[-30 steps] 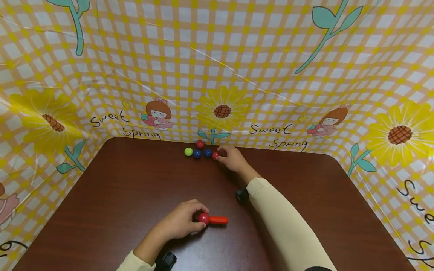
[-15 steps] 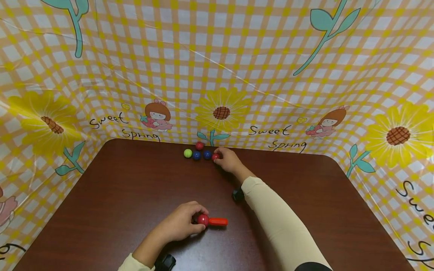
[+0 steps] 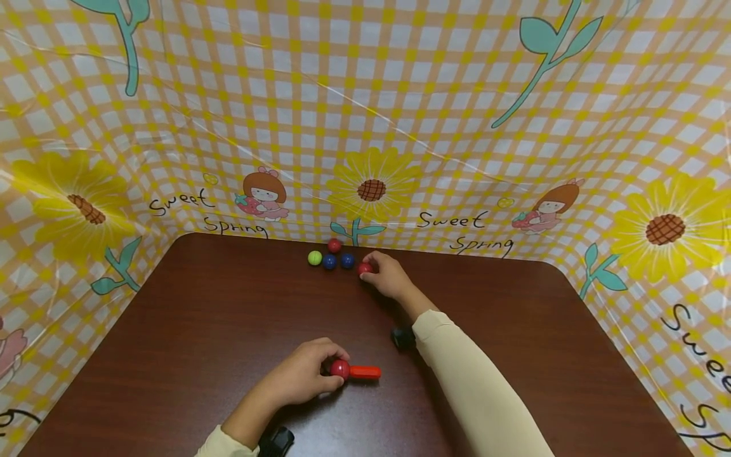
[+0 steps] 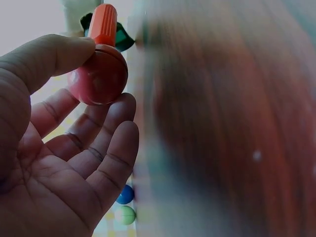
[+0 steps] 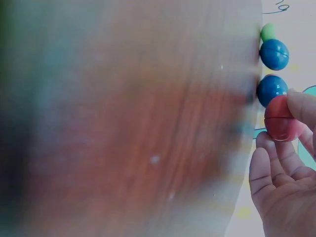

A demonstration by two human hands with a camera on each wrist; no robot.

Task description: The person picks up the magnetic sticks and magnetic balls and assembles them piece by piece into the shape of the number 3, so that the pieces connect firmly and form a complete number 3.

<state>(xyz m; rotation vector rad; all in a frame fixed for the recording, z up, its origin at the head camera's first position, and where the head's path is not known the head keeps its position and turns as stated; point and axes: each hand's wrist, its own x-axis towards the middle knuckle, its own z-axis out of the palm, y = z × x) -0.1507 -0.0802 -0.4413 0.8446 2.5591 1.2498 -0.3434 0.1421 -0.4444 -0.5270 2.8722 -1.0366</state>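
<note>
My left hand (image 3: 305,374) pinches a red ball (image 3: 340,369) between thumb and fingers, low over the near middle of the table. From the ball a ribbed orange-red stick (image 3: 365,372) points to the right; the left wrist view shows the stick (image 4: 103,24) meeting the ball (image 4: 101,76) beside my thumb. At the far edge my right hand (image 3: 390,277) pinches another red ball (image 3: 365,270), which shows a seam in the right wrist view (image 5: 282,118). Just left of it are two blue balls (image 3: 347,261), a yellow-green ball (image 3: 315,258) and a third red ball (image 3: 334,245).
The dark brown table (image 3: 228,317) ends at a checked, flower-printed cloth (image 3: 320,127) that rises behind it and along both sides. A black wrist device (image 3: 403,339) sits at my right wrist, another (image 3: 276,442) at my left.
My right hand has drawn its red ball slightly toward me, opening a gap to the nearest blue ball. The left hand keeps its hold on the red ball with the stick.
</note>
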